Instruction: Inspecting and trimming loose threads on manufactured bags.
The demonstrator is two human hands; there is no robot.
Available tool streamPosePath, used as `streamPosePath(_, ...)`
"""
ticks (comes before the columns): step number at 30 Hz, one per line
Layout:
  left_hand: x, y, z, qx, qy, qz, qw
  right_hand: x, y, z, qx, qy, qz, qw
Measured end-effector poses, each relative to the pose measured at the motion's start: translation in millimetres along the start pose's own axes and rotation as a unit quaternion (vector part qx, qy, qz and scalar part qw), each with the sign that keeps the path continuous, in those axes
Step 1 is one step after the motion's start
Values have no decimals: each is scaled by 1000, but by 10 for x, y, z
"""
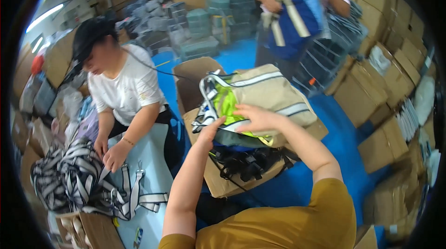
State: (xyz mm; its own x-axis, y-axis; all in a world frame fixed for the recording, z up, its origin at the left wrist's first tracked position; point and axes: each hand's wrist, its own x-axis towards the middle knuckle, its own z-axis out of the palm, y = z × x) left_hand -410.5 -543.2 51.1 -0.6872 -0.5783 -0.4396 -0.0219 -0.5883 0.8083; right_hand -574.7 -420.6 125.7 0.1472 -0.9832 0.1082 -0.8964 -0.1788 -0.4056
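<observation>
A beige bag (265, 88) with white and dark striped straps lies on top of a cardboard box in front of me, its lime-green lining (226, 102) showing at the left side. My right hand (258, 119) rests on the bag with its fingers stretched out and spread. Against the near left edge of the bag is my left hand (212, 132), seen edge-on, with most of its fingers hidden. Beneath the beige bag are more folded bags, a dark layer, and a tangle of black straps and buckles (248, 163).
The open cardboard box (218, 179) stands on a blue floor (334, 128). At left, a co-worker in a white top (127, 77) handles grey-and-black striped straps (69, 170) on a light-blue table (151, 151). Another person holds a blue bag (295, 21). Cartons (362, 91) line the right.
</observation>
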Motion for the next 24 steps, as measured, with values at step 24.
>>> streamPosePath(24, 157, -110, -193, 11, -96, -18, 995, -6281, -1110, -1698, -126, 699, 702, 56)
